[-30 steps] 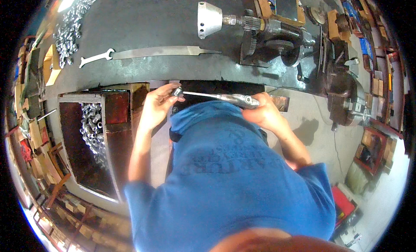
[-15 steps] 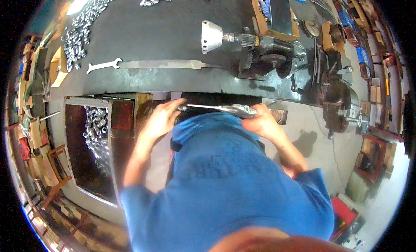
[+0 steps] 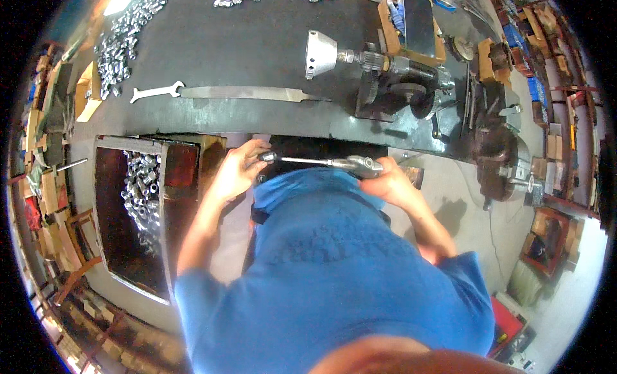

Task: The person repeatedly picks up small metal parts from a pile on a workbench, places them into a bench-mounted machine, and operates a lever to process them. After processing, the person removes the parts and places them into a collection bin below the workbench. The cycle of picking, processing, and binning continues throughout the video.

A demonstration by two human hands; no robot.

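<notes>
L hand [image 3: 239, 171] pinches small metal fitting [image 3: 267, 156] btwn thumb & fingers; R hand [image 3: 389, 182] clamped round thick end of silver tool [image 3: 352, 163]. Hands apart, tool btwn, near bench [image 3: 257, 120] edge; tip's at fitting, can't tell if inside.

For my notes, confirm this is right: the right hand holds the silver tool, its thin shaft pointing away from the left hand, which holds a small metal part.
Wrong direction: the head view shows the right hand holding the silver tool, its thin shaft pointing toward the left hand, which holds a small metal part.
</notes>
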